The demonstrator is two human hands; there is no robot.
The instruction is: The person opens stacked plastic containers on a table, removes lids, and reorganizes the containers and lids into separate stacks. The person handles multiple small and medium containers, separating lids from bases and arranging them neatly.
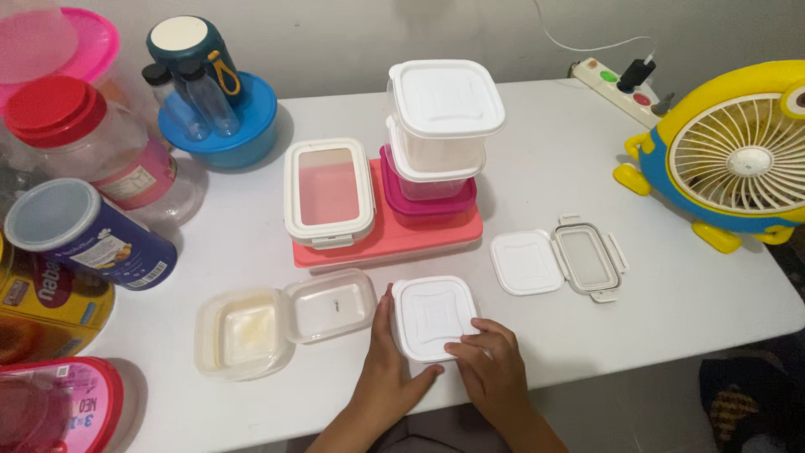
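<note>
Both hands rest on a small square white-lidded container [433, 316] near the table's front edge. My left hand [387, 361] holds its left side, with the thumb under the front edge. My right hand [495, 362] presses its fingers on the lid's front right corner. Just left of it lie an open clear container [330, 305] and an open cloudy one [241, 333]. To the right lie a loose white square lid [525, 262] and a clear clip-lock lid [588, 257].
A pink flat box [394, 239] carries a white-rimmed container [328, 193] and a stack of white and pink tubs [438, 134]. Jars and cans [88, 226] crowd the left side. A blue bowl with bottles [222, 126] stands at the back. A yellow fan [738, 155] stands right, by a power strip [616, 88].
</note>
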